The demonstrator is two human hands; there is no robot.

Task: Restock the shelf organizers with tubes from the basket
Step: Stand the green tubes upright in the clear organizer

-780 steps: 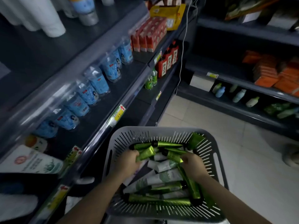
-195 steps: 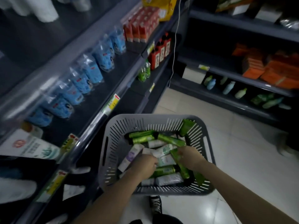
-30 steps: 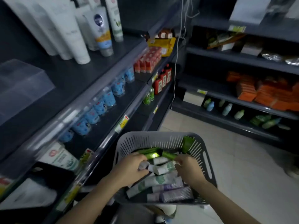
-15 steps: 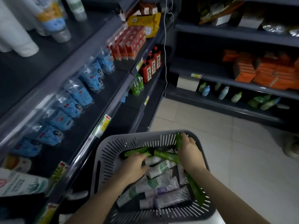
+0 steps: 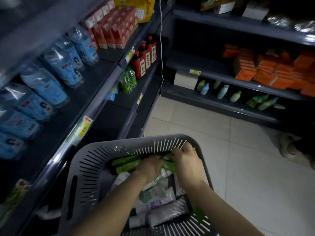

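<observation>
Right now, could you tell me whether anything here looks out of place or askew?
Yes: on the bottom right shelf, two green bottles lie on their sides, while the bottles beside them stand upright. The tubes in the basket are a loose jumble.

Dim shop aisle, dk grey shelving (image 5: 196, 59) L & ahead, pale tiled floor (image 5: 238, 167)

Legible on the white labels of the dark red bottles (image 5: 147, 55): 和其正, in black characters stacked top to bottom. On the yellow-and-white shelf tag (image 5: 85, 126), only a red arrow, with the print below it too blurred to read. Unreadable as well on the blue bottles (image 5: 75, 65), the red cartons (image 5: 112, 29) and the white sticker of the yellow box (image 5: 136, 5).
</observation>
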